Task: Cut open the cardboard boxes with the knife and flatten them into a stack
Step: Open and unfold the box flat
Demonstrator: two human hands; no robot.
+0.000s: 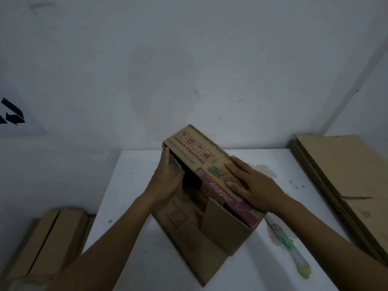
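A printed cardboard box [189, 156] with purple and green lettering stands on the white table [130, 185], its flaps open and its dark inside showing. My left hand [167, 179] lies flat against the box's left end flap. My right hand [249, 183] presses flat with straight fingers on the printed top panel. A knife [287, 242] with a green and clear handle lies on the table to the right of the box, untouched.
A stack of flattened cardboard [344, 181] lies at the right, reaching past the table's edge. More cardboard boxes [52, 238] sit low at the left beside the table. A white wall stands close behind the table.
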